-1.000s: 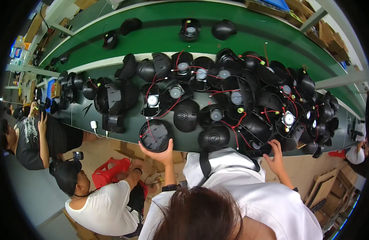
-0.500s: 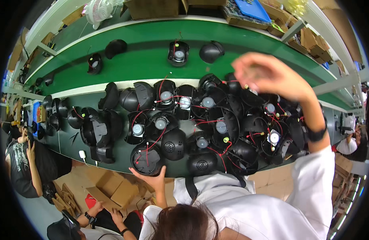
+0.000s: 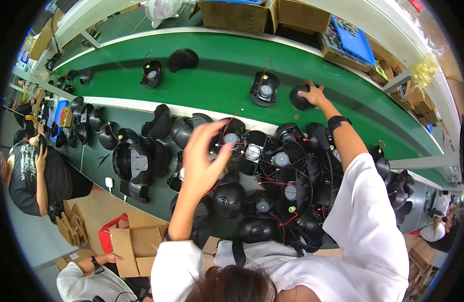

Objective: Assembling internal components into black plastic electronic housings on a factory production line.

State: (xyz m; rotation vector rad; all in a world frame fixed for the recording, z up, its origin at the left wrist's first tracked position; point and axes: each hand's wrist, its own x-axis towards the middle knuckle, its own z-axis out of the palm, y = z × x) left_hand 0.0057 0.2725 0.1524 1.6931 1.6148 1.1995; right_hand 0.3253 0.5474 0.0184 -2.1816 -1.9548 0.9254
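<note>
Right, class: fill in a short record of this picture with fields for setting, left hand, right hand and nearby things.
setting: green conveyor belt behind a dark workbench
left hand: left hand raised, fingers spread, holding nothing, above the pile of black housings
right hand: right hand stretched out, resting on a black dome shell on the belt
nearby: open black housing beside that shell

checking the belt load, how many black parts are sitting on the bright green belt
4, maybe more out of view: a dome shell, an open housing beside it, another housing mid-belt, and a shell under the right hand.
</note>
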